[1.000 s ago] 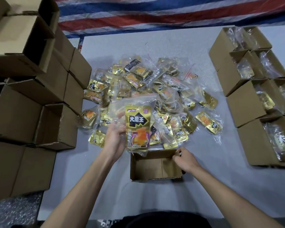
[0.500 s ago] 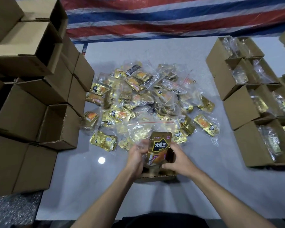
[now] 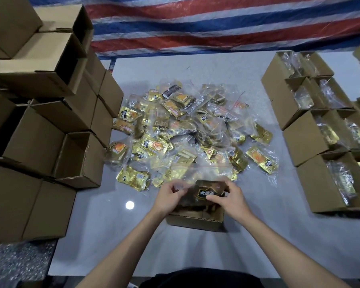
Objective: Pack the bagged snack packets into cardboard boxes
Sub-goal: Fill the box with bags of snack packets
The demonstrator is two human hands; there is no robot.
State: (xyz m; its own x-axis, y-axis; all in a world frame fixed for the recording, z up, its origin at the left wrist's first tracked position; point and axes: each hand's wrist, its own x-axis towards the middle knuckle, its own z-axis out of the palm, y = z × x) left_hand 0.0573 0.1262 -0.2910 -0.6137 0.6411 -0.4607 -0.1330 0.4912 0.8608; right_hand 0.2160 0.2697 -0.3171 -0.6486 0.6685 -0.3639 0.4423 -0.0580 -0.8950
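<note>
Low in the centre of the frame we see both hands at the mouth of an open cardboard box (image 3: 195, 222) on the tabletop (image 3: 279, 235). The left hand (image 3: 170, 196) and right hand (image 3: 231, 199), fingers curled, pinch a bagged snack packet (image 3: 206, 189) that sits partly inside the box. Just above lies the pile of packets (image 3: 187, 129). Empty boxes (image 3: 40, 132) are stacked at left and filled boxes (image 3: 312, 142) stand at right.
</note>
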